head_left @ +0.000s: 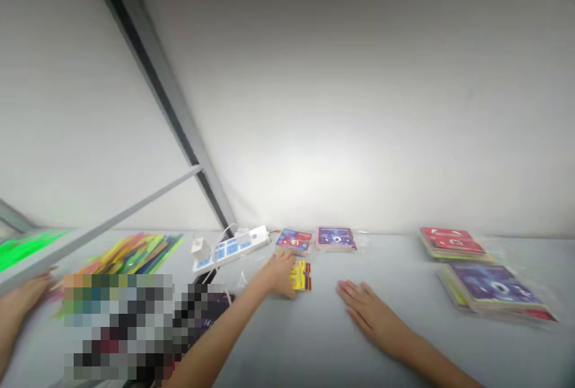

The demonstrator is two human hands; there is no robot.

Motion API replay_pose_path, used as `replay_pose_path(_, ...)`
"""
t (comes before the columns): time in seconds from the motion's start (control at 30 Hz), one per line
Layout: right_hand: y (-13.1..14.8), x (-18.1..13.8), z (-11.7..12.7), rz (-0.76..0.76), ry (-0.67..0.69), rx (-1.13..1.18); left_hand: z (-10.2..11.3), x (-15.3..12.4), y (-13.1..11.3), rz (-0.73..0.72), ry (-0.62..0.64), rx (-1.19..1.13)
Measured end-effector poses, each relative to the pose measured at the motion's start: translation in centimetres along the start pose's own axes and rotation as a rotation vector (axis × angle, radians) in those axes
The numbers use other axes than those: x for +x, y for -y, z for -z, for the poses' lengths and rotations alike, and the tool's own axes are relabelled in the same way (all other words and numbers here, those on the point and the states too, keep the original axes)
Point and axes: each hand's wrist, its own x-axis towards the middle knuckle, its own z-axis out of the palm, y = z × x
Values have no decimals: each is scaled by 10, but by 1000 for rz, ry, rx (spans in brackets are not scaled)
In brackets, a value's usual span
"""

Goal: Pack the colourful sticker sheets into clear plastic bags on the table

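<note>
My left hand [279,273] is at the yellow cards [300,275] on the grey tabletop, its fingers curled round their left side. Part of the cards is hidden under that hand. My right hand [366,309] lies flat on the table with fingers stretched out, holding nothing. Just behind my left hand sits a stack of red and blue cards [294,239]. To its right lies a purple stack of cards [336,238] in clear wrapping.
At the right are a red-topped stack of cards [453,241] and a purple-topped stack [496,285] in clear plastic. A white power strip [232,250] with cables stands left of centre. Beyond a metal frame bar [135,207], another person's hand [29,295] is near colourful flat pieces [135,253].
</note>
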Motion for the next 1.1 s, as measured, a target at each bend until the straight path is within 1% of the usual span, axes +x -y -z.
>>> replay_pose_path(0.13,-17,-15,8,-93,-22,-22,-2,2,-18,-58,23,54)
replay_pose_path(0.3,-35,-24,10,-139,-87,-35,-4,-6,-55,-132,29,91)
replay_pose_path(0.4,-38,-26,9,-133,-122,-33,-3,-9,-76,-159,38,94)
replay_pose_path(0.47,-36,-27,9,-124,-117,-37,-2,-9,-86,-164,52,94)
replay_pose_path(0.63,-29,-27,11,-144,-92,-53,-2,-9,-98,-158,67,87)
replay_pose_path(0.77,-32,-28,12,-147,-123,39,-2,-9,-105,-151,61,70)
replay_pose_path(0.87,-41,-29,11,-140,-175,150,-4,-8,-113,-154,48,44)
replay_pose_path(0.97,-52,-32,9,-135,-264,252,-6,-8,-121,-166,36,5)
replay_pose_path(1.1,-61,-34,9,-137,-375,323,-6,-11,-127,-195,31,-47)
